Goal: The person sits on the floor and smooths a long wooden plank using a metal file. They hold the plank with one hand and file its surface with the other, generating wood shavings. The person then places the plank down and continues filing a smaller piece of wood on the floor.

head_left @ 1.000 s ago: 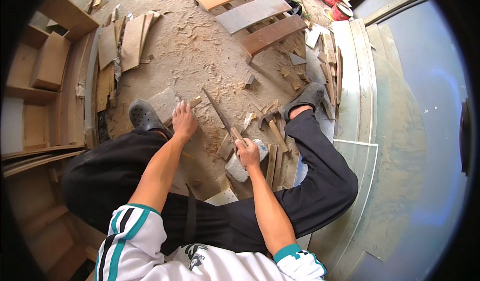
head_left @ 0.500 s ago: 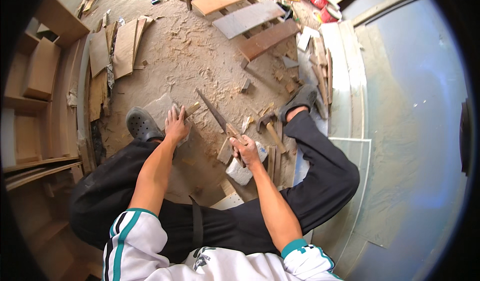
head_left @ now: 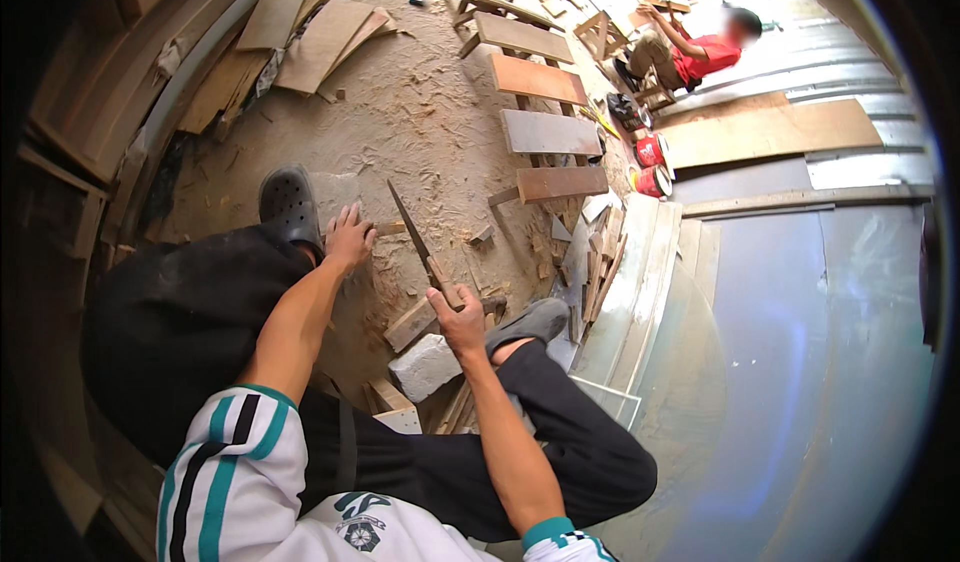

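My right hand [head_left: 460, 320] is closed round the wooden handle of a handsaw [head_left: 408, 225]. Its dark, narrow blade points up and left, away from me, apart from the wood. By my left shoe [head_left: 288, 207], my left hand [head_left: 350, 237] presses down on a small wooden strip [head_left: 390, 229], whose end sticks out to the right. Under and beyond that hand lies a flat greyish slab [head_left: 337, 190]; my fingers hide part of the strip. Just below the right hand are a whitish block [head_left: 424, 367] and a wood offcut [head_left: 408, 324]. A hammer [head_left: 492, 307] is partly hidden behind that hand.
Several stools or benches [head_left: 550, 134] form a row ahead. Wood sheets [head_left: 325, 47] lie at far left, offcuts [head_left: 602, 262] right of the benches. Red cans [head_left: 652, 167] stand beyond. A person in red [head_left: 705, 57] sits at far right. Sawdust covers the floor [head_left: 400, 92].
The view has swung to the right, bringing the seated person into sight. My left hand stays on the strip and my right keeps the saw, its blade still apart from the strip.
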A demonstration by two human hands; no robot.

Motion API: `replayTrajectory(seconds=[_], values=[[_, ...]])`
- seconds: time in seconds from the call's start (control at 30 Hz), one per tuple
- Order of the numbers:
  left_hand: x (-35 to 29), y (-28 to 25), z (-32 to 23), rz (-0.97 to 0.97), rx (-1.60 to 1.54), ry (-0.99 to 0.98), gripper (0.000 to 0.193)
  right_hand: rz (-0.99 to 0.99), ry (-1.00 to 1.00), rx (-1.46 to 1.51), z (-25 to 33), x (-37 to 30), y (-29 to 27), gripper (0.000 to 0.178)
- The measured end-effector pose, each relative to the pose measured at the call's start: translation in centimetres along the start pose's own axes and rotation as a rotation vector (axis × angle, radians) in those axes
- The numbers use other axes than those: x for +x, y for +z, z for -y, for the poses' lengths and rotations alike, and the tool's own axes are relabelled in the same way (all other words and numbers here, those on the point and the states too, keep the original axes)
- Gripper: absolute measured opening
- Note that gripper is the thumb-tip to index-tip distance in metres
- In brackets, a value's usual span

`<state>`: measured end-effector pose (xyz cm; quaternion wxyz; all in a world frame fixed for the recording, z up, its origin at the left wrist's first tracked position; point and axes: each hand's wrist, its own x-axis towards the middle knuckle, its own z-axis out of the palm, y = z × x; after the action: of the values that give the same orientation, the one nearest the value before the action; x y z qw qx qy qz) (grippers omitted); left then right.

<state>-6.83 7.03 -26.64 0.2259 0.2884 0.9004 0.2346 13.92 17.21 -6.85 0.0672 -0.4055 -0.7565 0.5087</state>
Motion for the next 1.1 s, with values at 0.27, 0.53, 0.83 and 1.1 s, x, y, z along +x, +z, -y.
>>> replayTrajectory(seconds=[0.27,0.53,0.83,1.1], values=[[0.7,-0.3,-2.2,-0.04,0.034,-0.116,0.037,-0.054,-0.073,0.019,-4.5,-3.0,3.0,0.032],[2.8,1.9,-0.9,-0.076,0.218,0.098,0.039,-0.025,-0.088,0.04,-6.0,-3.5,2.8,0.034],[3.1,1.8,-0.7,-0.111,0.356,0.246,0.038,0.098,-0.028,0.066,-7.5,-4.7,1.5,0.033],[3.2,1.9,-1.1,-0.139,0.398,0.21,0.039,0.192,0.108,0.204,-9.6,-3.8,0.9,0.028]])
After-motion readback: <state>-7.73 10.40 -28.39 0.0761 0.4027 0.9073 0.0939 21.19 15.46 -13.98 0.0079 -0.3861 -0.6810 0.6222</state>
